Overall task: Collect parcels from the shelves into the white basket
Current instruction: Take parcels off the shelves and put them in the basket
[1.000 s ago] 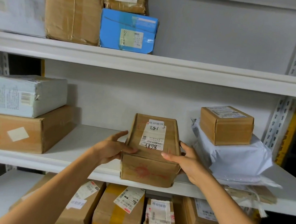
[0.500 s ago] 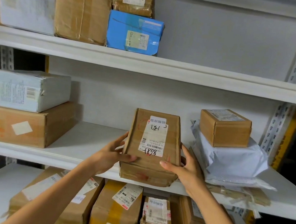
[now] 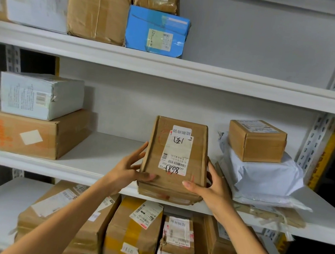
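1. brown parcel (image 3: 176, 155): tipped up steeper than a second ago, near end at front edge of middle shelf (image 3: 94, 159).
2. left hand (image 3: 129, 170), right hand (image 3: 211, 188): fingers curled round its sides, thumbs on top face.
3. step: lifting off shelf; next, carry to white basket, not in view.

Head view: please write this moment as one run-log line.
left hand: grips cardboard parcel, left side | right hand: grips right side | parcel: tilted, at middle shelf front edge | white basket: not in view

White shelf boards (image 3: 231, 85), perforated metal uprights (image 3: 313, 144), pale grey back panel (image 3: 260, 32), dim light
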Demonstrator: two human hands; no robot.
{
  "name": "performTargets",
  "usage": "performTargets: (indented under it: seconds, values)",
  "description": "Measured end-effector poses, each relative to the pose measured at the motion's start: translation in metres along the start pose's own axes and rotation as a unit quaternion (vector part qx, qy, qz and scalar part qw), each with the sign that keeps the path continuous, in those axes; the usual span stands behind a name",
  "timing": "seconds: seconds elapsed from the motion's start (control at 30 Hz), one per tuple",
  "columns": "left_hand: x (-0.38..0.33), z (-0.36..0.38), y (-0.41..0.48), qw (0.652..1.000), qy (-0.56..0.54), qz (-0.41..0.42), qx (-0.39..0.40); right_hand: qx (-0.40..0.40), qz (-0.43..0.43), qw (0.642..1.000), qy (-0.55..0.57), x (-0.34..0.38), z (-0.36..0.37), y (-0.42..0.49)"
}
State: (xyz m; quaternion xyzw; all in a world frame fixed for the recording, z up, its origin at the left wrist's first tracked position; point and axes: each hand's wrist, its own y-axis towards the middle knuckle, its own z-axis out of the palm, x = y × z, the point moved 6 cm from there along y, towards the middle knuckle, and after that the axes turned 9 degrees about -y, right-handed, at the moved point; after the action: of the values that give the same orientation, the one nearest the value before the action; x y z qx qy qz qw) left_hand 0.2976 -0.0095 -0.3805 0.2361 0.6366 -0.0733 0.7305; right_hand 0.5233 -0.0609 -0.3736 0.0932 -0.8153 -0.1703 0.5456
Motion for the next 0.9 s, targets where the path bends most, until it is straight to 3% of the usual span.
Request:
performTargets:
  seconds: [0.5, 0.73, 0.9]
  values:
    - [0.007, -0.006, 0.0, 1.0, 0.003, -0.009, -0.028, 0.001, -0.013, 1.0, -0.019, -0.002, -0.002, -0.001]
    - [0.006, -0.005, -0.002, 0.999, 0.01, -0.022, -0.038, 0.01, 0.025, 0.999, -0.035, -0.005, 0.001, 0.0]
    - [0.006, -0.005, -0.005, 0.999, 0.013, -0.032, 0.003, -0.002, 0.058, 0.998, -0.002, -0.002, 0.005, -0.008]
